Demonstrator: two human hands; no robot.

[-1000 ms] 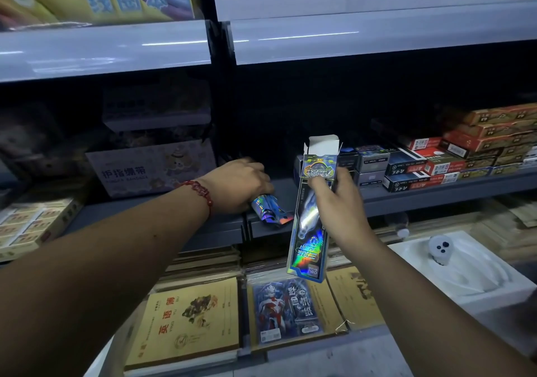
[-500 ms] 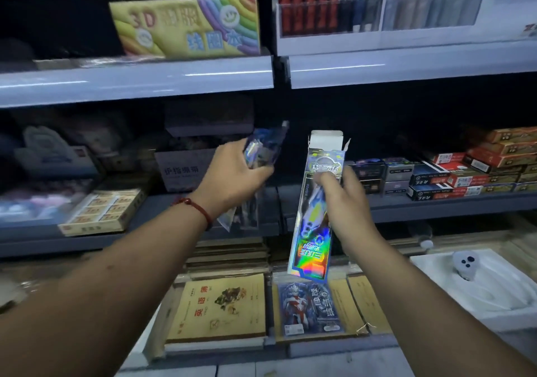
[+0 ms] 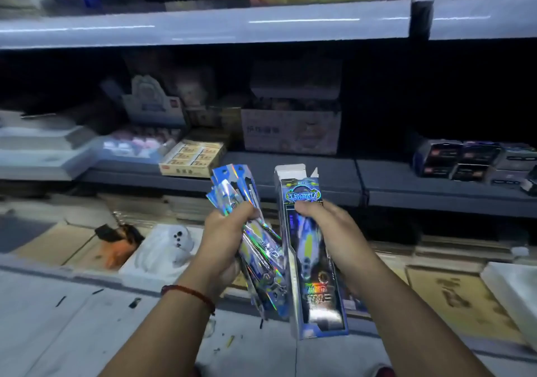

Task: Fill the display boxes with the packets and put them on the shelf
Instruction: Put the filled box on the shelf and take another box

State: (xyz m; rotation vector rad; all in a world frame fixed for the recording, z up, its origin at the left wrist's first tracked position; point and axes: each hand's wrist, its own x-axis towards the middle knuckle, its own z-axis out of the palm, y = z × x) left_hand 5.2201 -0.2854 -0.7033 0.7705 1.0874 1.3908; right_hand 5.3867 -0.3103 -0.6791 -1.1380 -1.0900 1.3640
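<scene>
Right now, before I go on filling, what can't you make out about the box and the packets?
Head view only:
- Inside of the display box, held by the right hand: its front panel hides how full it is.
- Number of packets in the left hand: they overlap, with glare and blur.
- Print on the cardboard carton behind: dim and blurred.

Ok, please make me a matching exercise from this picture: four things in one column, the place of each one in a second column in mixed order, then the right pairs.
Things:
1. packets
2. display box
3. red bracelet
4. yellow box

Places:
A. on the grey shelf
B. held in the right hand, top flap open
C. worn around a wrist
D. bundled in the left hand

Pairs: 1-D, 2-B, 3-C, 4-A.
</scene>
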